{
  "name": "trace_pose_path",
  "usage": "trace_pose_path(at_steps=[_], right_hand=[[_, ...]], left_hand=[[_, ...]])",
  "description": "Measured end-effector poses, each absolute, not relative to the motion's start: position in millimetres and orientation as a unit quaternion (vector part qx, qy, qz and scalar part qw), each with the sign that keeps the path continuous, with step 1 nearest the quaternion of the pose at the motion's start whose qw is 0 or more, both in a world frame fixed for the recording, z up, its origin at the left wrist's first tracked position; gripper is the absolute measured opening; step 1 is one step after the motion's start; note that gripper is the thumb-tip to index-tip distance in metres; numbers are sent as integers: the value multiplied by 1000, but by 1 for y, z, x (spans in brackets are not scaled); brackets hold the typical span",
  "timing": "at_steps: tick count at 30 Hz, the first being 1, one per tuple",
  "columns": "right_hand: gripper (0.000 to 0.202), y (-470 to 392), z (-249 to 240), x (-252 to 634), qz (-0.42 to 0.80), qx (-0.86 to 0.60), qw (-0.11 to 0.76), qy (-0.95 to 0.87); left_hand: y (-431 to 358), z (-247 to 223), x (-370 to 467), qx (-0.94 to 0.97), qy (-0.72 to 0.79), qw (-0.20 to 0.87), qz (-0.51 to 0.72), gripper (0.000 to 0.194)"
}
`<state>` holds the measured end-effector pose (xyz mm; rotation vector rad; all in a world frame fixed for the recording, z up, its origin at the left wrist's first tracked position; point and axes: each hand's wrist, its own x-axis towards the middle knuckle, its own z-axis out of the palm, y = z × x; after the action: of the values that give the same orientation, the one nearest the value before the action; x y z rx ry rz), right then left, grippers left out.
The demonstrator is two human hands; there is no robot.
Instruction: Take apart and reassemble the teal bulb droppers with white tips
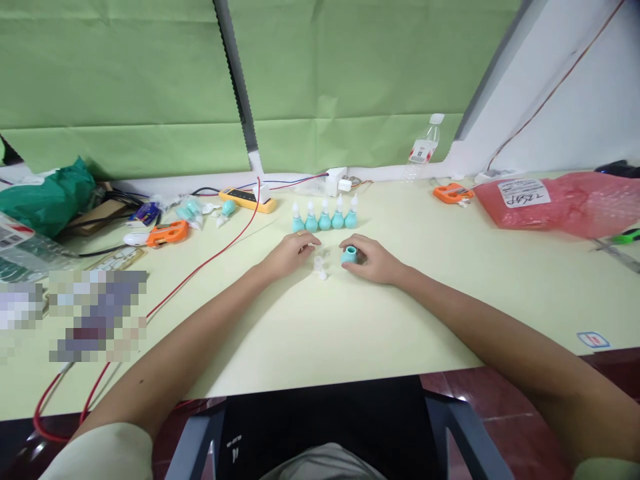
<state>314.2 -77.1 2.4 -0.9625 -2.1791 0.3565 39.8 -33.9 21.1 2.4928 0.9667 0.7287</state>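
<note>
My right hand is closed around a teal squeeze bulb, whose round open mouth faces up and towards me. To its left, my left hand rests over the table with its fingers loosely bent and apart, and I see nothing in it. Between the hands lie a small clear plastic piece and a small white tip. Just behind them stands a row of several teal bulbs with white nozzles, upright and close together.
At the left are a green bag, an orange-handled tool, a loose teal bulb and a yellow power strip. A red cable crosses the table. Rightward are a clear bottle, orange scissors and a red package.
</note>
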Motion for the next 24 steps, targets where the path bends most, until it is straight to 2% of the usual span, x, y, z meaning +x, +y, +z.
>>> trace_pose_path(at_steps=[3,5,11,16,21,24], right_hand=[[27,-82,10,313,2,-312,435,-845],[18,-89,16,307,-93,-262,451,-848],[18,-118,16,273,-199,-199,296,-913],[26,-120,5,262,-188,-256,249,-915],[26,-112,-1,262,-118,-298,234,-918],[20,-110,0,263,-35,-306,256,-917]], left_hand=[[-25,21,46,900,329,189,214,33],[-21,20,50,906,326,182,198,33],[-15,19,55,912,328,163,187,28],[-25,24,45,865,375,200,268,21],[-54,28,32,722,414,360,422,23],[-76,36,31,662,404,433,460,28]])
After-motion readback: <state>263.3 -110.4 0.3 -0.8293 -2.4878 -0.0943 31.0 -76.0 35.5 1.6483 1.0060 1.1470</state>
